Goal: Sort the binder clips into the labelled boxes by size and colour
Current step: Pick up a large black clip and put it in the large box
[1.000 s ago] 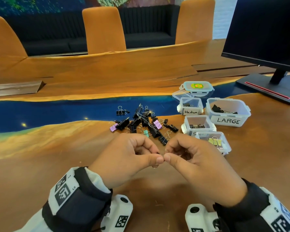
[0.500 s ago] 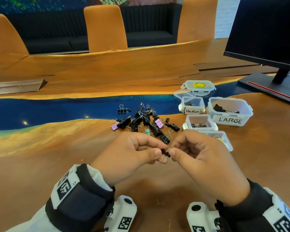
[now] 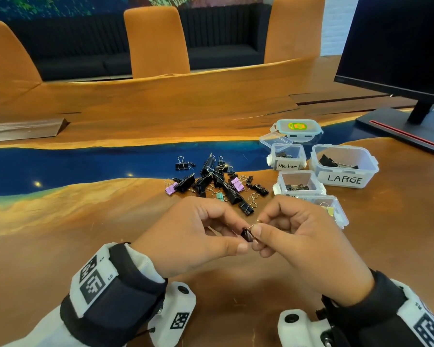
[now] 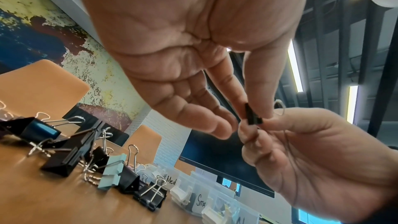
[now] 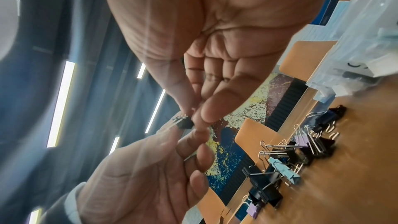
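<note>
Left hand: your left hand (image 3: 198, 236) is raised above the desk (image 3: 60, 234); thumb and forefinger pinch the body of a small black binder clip (image 3: 246, 234), the other fingers (image 4: 193, 117) loosely curled.
Right hand: your right hand (image 3: 303, 244) meets the left at the same clip; thumb and forefinger grip its wire handle side, and one silver loop sticks up past the fingertips (image 4: 277, 122).
Held clip: in the air between both hands, clear of the desk, just in front of the pile.
Pile: unsorted binder clips (image 3: 216, 181) lie in a heap on the desk beyond your hands, mostly black, with two purple ones and one teal one among them.
Boxes: four clear boxes stand right of the pile. The "Medium" box (image 3: 288, 156) and "LARGE" box (image 3: 346, 166) each hold black clips; the box in front of Medium (image 3: 298, 182) holds small black clips, its label partly hidden in the head view; the nearest box (image 3: 333, 209) holds a yellow clip.
Lid: a closed blue-rimmed container (image 3: 298, 127) sits behind the Medium box.
Monitor: a dark screen on a stand (image 3: 398, 126) stands at far right.
</note>
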`<state>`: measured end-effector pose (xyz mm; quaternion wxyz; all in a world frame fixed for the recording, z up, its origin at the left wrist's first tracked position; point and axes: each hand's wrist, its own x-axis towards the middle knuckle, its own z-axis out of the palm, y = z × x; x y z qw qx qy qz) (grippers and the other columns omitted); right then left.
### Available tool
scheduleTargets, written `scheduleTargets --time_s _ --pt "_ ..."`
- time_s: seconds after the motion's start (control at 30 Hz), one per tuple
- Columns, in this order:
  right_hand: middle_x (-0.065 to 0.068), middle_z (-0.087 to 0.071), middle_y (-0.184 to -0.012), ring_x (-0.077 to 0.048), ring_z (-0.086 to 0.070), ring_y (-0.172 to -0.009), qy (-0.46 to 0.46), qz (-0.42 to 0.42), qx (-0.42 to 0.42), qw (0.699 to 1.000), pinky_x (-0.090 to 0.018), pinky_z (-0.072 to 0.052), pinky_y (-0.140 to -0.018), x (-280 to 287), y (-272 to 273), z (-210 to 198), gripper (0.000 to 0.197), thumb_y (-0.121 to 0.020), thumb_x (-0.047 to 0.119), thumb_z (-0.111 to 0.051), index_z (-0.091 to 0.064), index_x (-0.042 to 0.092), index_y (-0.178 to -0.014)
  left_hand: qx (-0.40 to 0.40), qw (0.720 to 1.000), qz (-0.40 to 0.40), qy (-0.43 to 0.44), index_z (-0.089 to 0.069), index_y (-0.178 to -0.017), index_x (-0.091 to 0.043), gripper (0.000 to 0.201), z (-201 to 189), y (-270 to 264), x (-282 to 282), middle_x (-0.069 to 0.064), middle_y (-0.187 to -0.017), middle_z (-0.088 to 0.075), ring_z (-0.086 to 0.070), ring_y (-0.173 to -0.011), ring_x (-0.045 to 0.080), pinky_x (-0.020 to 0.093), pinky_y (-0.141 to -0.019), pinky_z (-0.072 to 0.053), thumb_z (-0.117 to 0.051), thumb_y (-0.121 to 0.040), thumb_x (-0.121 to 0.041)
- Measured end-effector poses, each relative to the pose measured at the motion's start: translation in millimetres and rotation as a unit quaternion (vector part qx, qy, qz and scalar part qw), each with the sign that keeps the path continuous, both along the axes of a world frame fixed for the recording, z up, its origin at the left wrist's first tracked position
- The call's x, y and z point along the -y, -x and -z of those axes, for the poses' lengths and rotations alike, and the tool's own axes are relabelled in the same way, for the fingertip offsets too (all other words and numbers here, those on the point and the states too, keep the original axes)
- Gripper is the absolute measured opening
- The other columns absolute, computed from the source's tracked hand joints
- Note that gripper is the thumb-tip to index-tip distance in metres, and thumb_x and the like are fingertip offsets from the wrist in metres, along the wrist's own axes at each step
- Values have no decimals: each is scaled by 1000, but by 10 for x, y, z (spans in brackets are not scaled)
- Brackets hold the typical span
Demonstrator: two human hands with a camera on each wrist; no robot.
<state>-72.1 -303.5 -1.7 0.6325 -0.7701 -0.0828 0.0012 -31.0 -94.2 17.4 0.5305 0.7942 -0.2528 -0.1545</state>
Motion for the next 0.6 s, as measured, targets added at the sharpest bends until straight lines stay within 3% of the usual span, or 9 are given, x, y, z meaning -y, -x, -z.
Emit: scheduleTargets --time_s 0.1,0.2,0.27,0.4,0.47,0.53,0.6 --pt "-8 -73 -71 -20 -73 -67 1 6 13 1000 -35 -60 -64 -37 10 26 11 -90 5 -69 -67 12 -82 16 1000 -20 11 -78 -86 -21 16 5 3 14 0 -84 -75 -68 -79 29 40 -76 -58 -83 -74 -31" --pt "-9 -74 -77 -22 -73 -72 -16 4 16 1000 -38 -61 -66 -55 17 26 13 -94 7 -64 -69 15 -87 25 999 -44 -3 -78 -86 -21 12 4 -16 -5 -2 -80 -74 -66 -72 21 36 -72 -56 -80 -79 -31" --pt "-9 -75 -83 -24 -73 -75 -18 -18 10 1000 -40 -62 -69 -66 23 -2 7 -95 17 -65 -72 16 -93 34 998 -50 -23 -77 -86 -23 7 0 -13 -16 0 -81 -74 -67 -73 25 41 -72 -57 -80 -83 -29" --pt "-3 -76 -81 -16 -74 -74 53 -36 4 998 -33 -62 -70 -78 22 -47 25 -82 36 -68 -70 15 -95 46 997 -50 -46 -76 -86 -26 3 18 10 -8 -2 -80 -74 -67 -77 28 46 -72 -57 -79 -86 -26" --pt "2 -76 -81 -11 -73 -73 84 -34 18 996 -28 -61 -69 -76 6 -57 10 -91 25 -66 -71 17 -93 33 997 -42 -48 -77 -88 -26 4 36 5 -18 -2 -80 -74 -67 -77 28 46 -73 -57 -76 -89 -22" --pt "4 -76 -79 -9 -72 -73 110 -30 26 993 -24 -59 -68 -46 -26 -58 14 -97 14 -59 -71 18 -91 19 998 -36 -47 -78 -90 -26 9 43 -5 -31 -2 -79 -74 -66 -75 27 47 -74 -56 -74 -91 -18" --pt "5 -75 -79 -8 -71 -72 126 -31 25 991 -23 -58 -68 -25 -54 -83 16 -98 13 -58 -70 19 -90 9 998 -36 -42 -78 -92 -25 11 46 -13 -44 -1 -79 -74 -65 -76 32 47 -75 -56 -72 -92 -16"
